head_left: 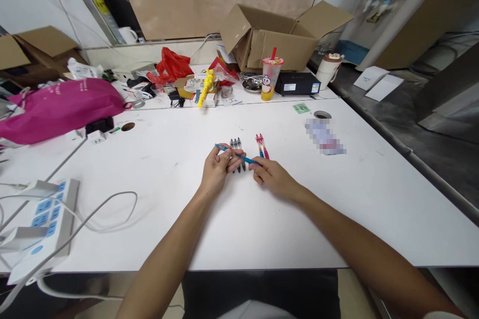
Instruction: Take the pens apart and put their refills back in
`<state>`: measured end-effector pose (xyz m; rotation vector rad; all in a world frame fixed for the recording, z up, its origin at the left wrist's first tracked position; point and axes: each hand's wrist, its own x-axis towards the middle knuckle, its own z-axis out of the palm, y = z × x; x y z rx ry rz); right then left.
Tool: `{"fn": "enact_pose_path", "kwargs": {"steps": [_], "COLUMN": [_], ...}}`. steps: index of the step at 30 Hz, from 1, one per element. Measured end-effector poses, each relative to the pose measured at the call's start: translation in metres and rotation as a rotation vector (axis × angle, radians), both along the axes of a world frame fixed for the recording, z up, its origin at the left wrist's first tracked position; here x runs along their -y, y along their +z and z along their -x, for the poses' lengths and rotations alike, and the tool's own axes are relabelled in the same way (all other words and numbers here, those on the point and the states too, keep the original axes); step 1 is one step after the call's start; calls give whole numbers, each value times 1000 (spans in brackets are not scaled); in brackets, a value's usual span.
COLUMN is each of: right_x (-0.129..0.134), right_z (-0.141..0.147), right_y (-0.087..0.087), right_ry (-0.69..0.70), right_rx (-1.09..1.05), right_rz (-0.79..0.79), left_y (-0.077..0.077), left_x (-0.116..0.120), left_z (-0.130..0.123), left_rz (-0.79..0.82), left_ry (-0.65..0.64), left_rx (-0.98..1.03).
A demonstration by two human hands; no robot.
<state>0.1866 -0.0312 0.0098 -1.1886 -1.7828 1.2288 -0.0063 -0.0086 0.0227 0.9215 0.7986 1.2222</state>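
Observation:
A blue pen [247, 160] is held slantwise over the white table, its left end higher in view than its right. My left hand [217, 167] grips its left part between thumb and fingers. At its right end, my right hand [270, 174] pinches it. Several dark pens [239, 145] lie side by side just behind and beneath the held pen, partly covered by my left hand. To their right, beyond my right hand, lie red pens [265, 151], with a blue part showing among them.
Along the back stand an open cardboard box [280, 50], a drink cup [269, 79] and a black box [297, 83]. A tape roll [322, 115] lies at right. On the left are a magenta bag [67, 107] and a power strip [48, 229] with looping cables.

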Motion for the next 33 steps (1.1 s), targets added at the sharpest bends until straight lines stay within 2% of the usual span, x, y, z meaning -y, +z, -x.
{"fn": "enact_pose_path", "kwargs": {"steps": [2,4,9,13,17,23,33], "right_x": [2,3,0,-3,-5,-6,-5], "right_z": [-1,-2,1,2,1,2,1], "right_y": [0,0,-4,-6,-9,-10,-5], "right_ry": [-75,-117,-192,-251,-288,-271,-265], "right_rx": [148,180,-14,-86,-85,-85,-28], "right_rz": [-154,-216,-208,-188,-218,-224,-221], "left_y": [0,1,0,-3,-4,-5,-11], "left_x": [0,0,0,-1,-1,0,-1], "left_z": [-2,-4,-5,-5,-5,-6,-6], "left_rz": [11,18,76,99,101,123,136], "left_ry": [39,57,53,57,56,70,83], "left_rx": [-13,-22,-7,-16,-37,-48,-69]}}
